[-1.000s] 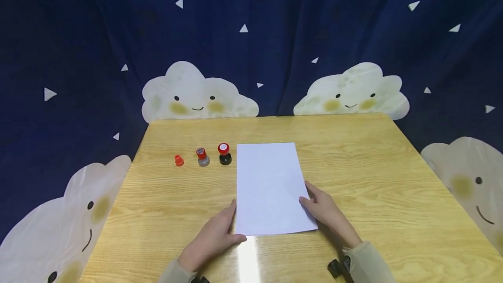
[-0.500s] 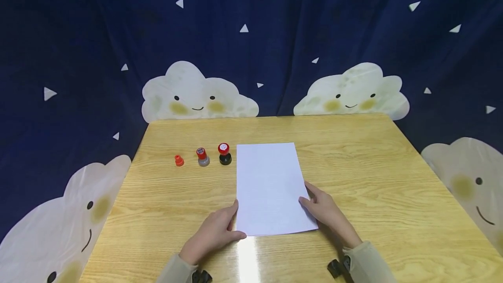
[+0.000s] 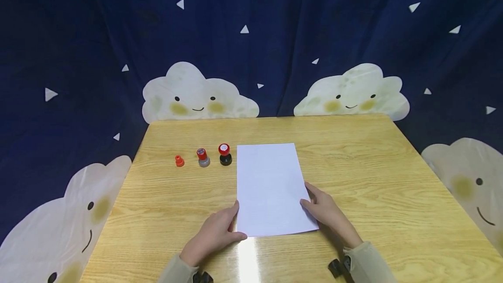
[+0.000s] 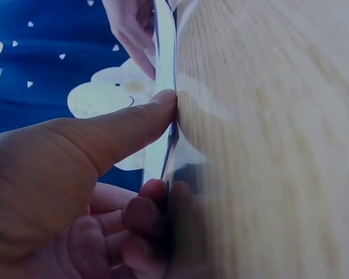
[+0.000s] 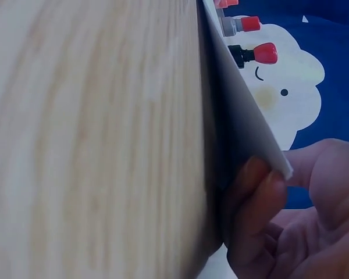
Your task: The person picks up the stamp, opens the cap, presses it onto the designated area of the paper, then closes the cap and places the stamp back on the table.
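Note:
White paper point(image 3: 271, 187) lies upright in front of me on the wooden table. My right hand point(image 3: 324, 206) pinches its right edge, the thumb on top and fingers beneath. In the right wrist view that edge of the paper point(image 5: 256, 122) is raised off the wood, with fingertips point(image 5: 262, 192) under it. My left hand point(image 3: 214, 235) touches the near left corner, its index finger by the left side and its thumb by the near edge. In the left wrist view the thumb point(image 4: 134, 125) meets the paper's edge and the other fingers bend loosely below.
Left of the paper stand a red-and-black stamp point(image 3: 225, 154), a red-and-grey stamp point(image 3: 202, 157) and a small orange-red piece point(image 3: 179, 161). The wooden table point(image 3: 365, 160) extends to both sides. A dark blue curtain point(image 3: 271, 47) with clouds hangs behind it.
My left hand has shifted very slightly right along the paper's corner. The right hand keeps its hold, and the paper and stamps stay in place.

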A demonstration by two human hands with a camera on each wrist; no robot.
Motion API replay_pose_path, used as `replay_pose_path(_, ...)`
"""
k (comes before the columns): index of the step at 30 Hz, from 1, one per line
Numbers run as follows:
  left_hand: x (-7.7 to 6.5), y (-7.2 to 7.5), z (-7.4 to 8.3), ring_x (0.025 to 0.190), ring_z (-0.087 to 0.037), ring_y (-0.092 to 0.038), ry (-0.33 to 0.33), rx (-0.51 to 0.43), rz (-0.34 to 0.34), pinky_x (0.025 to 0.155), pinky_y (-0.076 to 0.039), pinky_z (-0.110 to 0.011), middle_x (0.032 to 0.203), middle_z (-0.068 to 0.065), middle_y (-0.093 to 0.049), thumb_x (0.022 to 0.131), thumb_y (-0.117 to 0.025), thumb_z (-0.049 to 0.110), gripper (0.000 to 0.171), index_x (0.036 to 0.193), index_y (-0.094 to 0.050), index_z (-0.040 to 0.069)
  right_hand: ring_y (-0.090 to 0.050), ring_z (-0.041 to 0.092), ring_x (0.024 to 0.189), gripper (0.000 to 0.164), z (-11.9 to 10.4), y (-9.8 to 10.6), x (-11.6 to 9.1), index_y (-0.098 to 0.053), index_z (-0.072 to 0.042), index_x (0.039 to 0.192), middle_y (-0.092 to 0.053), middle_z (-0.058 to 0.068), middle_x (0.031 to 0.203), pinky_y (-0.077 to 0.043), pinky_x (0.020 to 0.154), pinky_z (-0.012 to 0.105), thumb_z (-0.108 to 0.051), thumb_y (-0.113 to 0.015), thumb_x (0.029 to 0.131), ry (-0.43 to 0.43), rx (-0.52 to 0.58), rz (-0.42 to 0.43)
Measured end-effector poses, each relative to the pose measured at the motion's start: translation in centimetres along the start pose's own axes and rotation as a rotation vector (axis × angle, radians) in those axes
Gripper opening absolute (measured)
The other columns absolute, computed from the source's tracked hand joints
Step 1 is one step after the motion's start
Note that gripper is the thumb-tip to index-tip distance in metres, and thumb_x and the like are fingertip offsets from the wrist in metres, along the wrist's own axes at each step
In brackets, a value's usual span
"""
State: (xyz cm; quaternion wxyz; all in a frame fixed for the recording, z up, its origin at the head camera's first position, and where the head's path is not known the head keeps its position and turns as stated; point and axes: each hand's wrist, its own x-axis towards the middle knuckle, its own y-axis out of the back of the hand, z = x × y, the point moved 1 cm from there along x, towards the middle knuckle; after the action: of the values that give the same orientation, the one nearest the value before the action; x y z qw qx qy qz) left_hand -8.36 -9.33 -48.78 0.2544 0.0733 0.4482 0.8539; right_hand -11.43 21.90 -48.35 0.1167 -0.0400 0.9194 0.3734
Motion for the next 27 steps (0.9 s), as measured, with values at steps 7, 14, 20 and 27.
replay_pose_path(7, 0.1, -0.1, 0.2, 0.071, -0.006, -0.050, 0.008, 0.036, 0.007, 0.072, -0.050, -0.028, 0.080, 0.002, -0.059, 0.077, -0.072, 0.048, 0.090, 0.141, -0.035, -0.004, -0.037, 0.012, 0.044, 0.065, -0.2, 0.4, -0.2, -0.035, -0.001, 0.143, -0.044, 0.002, 0.054, -0.034, 0.038, 0.024, -0.017, -0.063, 0.087, 0.050, -0.088, 0.007)
replay_pose_path(14, 0.1, -0.2, 0.3, 0.088, -0.013, -0.057, 0.016, 0.059, 0.011, 0.080, -0.052, -0.034, 0.096, -0.005, -0.064, 0.076, -0.072, 0.049, 0.090, 0.141, -0.037, -0.003, -0.062, 0.030, 0.085, 0.063, 0.0, 0.4, -0.5, -0.038, -0.001, 0.142, -0.064, 0.024, 0.101, -0.053, 0.078, 0.046, -0.023, -0.063, 0.088, 0.092, -0.230, 0.010)
replay_pose_path(20, 0.1, -0.1, 0.3, 0.069, -0.008, -0.048, 0.025, 0.030, 0.013, 0.067, -0.047, -0.028, 0.075, 0.002, -0.057, 0.076, -0.073, 0.048, 0.090, 0.141, -0.037, -0.003, -0.058, 0.026, 0.082, 0.065, 0.2, 0.9, -0.7, -0.039, -0.007, 0.143, -0.064, 0.024, 0.103, -0.050, 0.073, 0.042, -0.032, -0.063, 0.088, 0.111, -0.325, 0.013)
replay_pose_path(27, -0.1, 0.2, 0.4, 0.084, -0.009, -0.056, 0.026, 0.009, 0.012, 0.076, -0.053, -0.031, 0.100, -0.008, -0.066, 0.077, -0.072, 0.048, 0.088, 0.140, -0.038, -0.004, -0.049, 0.018, 0.066, 0.064, 0.4, 1.3, -0.7, -0.041, -0.007, 0.141, -0.056, 0.006, 0.067, -0.042, 0.060, 0.032, -0.033, -0.063, 0.087, 0.132, -0.330, 0.004)
